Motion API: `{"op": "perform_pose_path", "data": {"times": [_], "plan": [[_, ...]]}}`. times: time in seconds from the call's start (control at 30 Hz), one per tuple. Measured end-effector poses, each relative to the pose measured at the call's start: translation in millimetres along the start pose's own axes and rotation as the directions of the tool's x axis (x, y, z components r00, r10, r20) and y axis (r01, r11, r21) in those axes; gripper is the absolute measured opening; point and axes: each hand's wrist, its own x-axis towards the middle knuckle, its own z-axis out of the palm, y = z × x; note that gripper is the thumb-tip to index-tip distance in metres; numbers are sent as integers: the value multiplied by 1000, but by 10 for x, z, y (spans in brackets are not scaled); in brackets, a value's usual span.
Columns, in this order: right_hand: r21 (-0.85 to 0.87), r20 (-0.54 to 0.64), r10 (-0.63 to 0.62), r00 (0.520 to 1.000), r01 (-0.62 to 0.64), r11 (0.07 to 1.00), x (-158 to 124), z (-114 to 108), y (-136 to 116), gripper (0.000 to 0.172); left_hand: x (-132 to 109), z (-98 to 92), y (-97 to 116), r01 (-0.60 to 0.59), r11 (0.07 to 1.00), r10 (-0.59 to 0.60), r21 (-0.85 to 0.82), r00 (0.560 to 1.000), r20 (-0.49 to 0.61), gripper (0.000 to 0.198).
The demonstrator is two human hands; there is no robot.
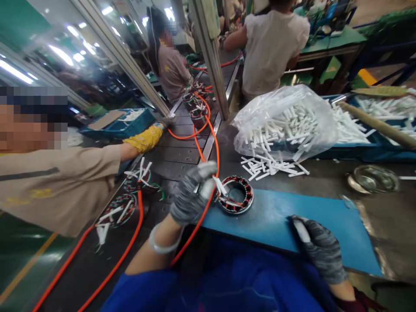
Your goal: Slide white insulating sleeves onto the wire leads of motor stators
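Observation:
My left hand [191, 193], in a grey glove, is curled at the left rim of a ring-shaped stator [236, 195] with red and black windings and white strips sticking out. The stator lies on a blue mat [276, 219]. The fingers pinch at the white strips on its edge. My right hand [316, 249], also gloved, rests knuckles-up on the mat's near edge, fingers bent, with a white patch at the fingertip; nothing clearly shows in it.
A clear bag of white strips [286, 123] sits beyond the mat, with loose strips [269, 167] spilled. Orange belts [208, 125] run along the dark conveyor carrying more stators [120, 210]. A co-worker's yellow-gloved arm [143, 141] reaches over the conveyor at left. Metal bowl [373, 178] at right.

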Motion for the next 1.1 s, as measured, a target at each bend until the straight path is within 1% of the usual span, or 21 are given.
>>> {"op": "perform_pose_path", "data": {"times": [0.03,0.07,0.1,0.13,0.2,0.23,0.27,0.33,0.4,0.47,0.53,0.63,0.7,0.73,0.77,0.8,0.83,0.9,0.93,1.0,1.1], "plan": [[8,6,-5,1000,5,1000,21,-15,-21,44,29,11,-210,62,998,-60,29,997,-56,40],[21,9,-11,1000,11,1000,48,-30,-54,45,43,56,-406,82,995,-80,56,996,-25,40],[37,10,-12,1000,12,999,85,-47,-101,46,43,127,-571,52,996,-60,72,993,101,40],[56,15,-8,1000,7,998,133,-66,-164,46,27,211,-698,11,997,-28,75,973,230,40],[104,27,-17,999,14,994,258,-110,-340,43,-32,379,-830,-58,996,26,69,920,390,42],[131,30,-42,999,38,991,332,-132,-447,39,-64,442,-847,-74,995,37,70,901,431,42],[160,23,-89,996,84,983,410,-149,-562,35,-92,484,-843,-78,994,36,74,893,449,42],[211,-4,-205,979,201,957,556,-155,-788,28,-124,496,-804,-73,991,12,112,883,469,39],[256,-29,-319,947,316,914,659,-112,-969,28,-135,424,-745,-77,983,-15,167,872,488,33],[302,-40,-392,919,385,872,702,-27,-1071,33,-163,284,-647,-89,973,-32,214,864,502,27],[344,-29,-396,918,381,858,699,68,-1092,38,-248,91,-486,-101,968,-27,231,869,494,26],[381,30,-299,954,266,885,685,157,-1038,40,-471,-227,-174,-142,960,14,240,884,467,36],[383,44,-230,972,196,903,707,159,-996,38,-600,-367,-8,-224,951,107,212,884,455,40],[377,46,-206,977,174,910,730,147,-982,36,-632,-391,43,-241,948,127,206,884,450,42],[370,43,-191,981,162,915,758,133,-973,35,-639,-378,70,-240,952,128,190,877,464,44],[365,39,-182,983,155,918,788,120,-967,34,-621,-332,75,-212,964,108,162,864,493,45],[362,39,-176,984,151,920,816,109,-962,33,-584,-262,63,-159,979,68,126,843,534,46],[361,42,-169,985,142,921,850,94,-947,30,-488,-100,17,-40,999,18,23,786,618,46],[366,44,-168,985,141,920,853,84,-934,29,-446,-32,-2,4,1000,2,-8,772,636,46],[379,56,-178,982,144,914,837,47,-898,27,-399,39,-14,53,998,-16,-38,764,646,45],[417,55,-231,971,188,889,801,-68,-850,25,-442,11,5,37,998,1,-49,782,623,48]]}}
